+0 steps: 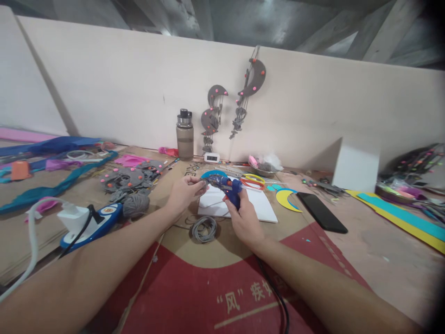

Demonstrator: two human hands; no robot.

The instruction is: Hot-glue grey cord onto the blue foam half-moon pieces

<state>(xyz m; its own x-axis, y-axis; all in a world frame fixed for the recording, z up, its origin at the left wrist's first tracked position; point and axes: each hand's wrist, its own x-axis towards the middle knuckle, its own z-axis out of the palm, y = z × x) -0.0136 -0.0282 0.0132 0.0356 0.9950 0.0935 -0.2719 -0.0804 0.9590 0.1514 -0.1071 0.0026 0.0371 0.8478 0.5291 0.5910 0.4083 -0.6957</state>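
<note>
My right hand (245, 220) is wrapped round the handle of a blue glue gun (233, 191), whose nozzle points left. Close to that nozzle, the fingers of my left hand (186, 192) are pinched together; what they hold, if anything, is too small to make out. Under the gun lies a white sheet or board (255, 206), with a blue rounded piece (212, 175) at its far edge. A coil of grey cord (204, 229) rests on the cardboard just nearer to me. Yellow-handled scissors (255, 180) lie behind the gun.
A black phone (321, 212) and a yellow crescent (288, 200) lie right. A bottle (185, 137) stands against the wall. Left are a grey yarn ball (136, 204), felt pieces with pink dots (125, 180) and a power strip (107, 218). A black cable (278, 292) trails toward me.
</note>
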